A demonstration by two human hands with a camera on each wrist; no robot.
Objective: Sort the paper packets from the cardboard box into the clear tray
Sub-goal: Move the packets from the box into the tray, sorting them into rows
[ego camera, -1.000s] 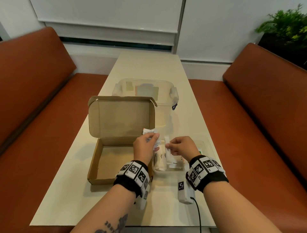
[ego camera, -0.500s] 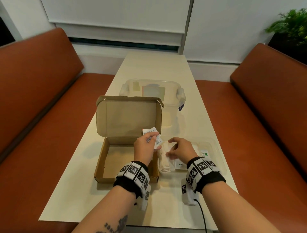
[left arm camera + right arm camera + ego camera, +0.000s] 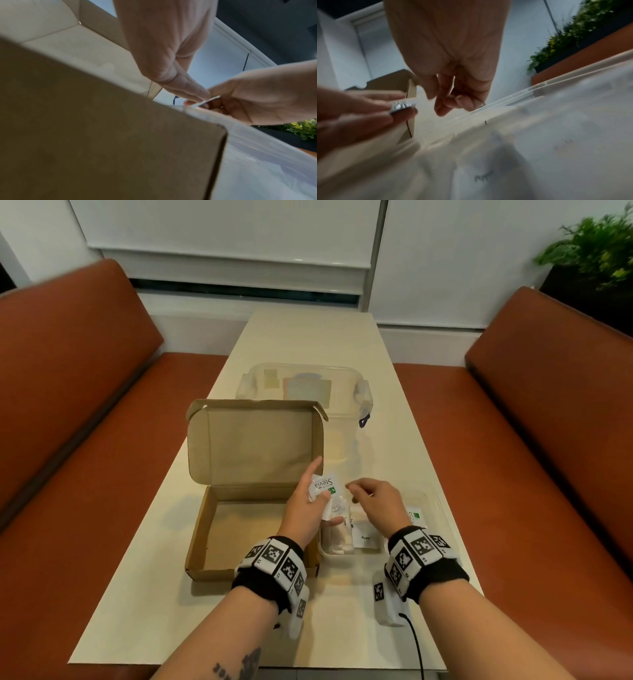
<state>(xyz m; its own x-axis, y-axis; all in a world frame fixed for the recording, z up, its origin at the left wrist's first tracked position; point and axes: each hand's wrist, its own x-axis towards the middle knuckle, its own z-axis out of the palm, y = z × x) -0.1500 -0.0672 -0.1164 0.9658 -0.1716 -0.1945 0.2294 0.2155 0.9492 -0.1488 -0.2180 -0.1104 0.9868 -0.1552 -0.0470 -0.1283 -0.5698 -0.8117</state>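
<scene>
Two hands over clear tray (image 3: 442,508), left hand (image 3: 306,508) pinching packet (image 3: 323,486).

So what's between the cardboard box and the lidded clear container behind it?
Nothing shows there: in the head view the cardboard box has its raised flap right before the lidded clear container, hiding the table between.

Open brown cardboard box (image 3: 219,542): its upright lid (image 3: 255,440) blocks reach from the far side. Shallow clear plastic tray (image 3: 431,501) just right of it, open above, both hands over its left end. Lidded clear plastic tub (image 3: 356,392) behind. Bare cream tabletop (image 3: 137,611) at near left.
</scene>
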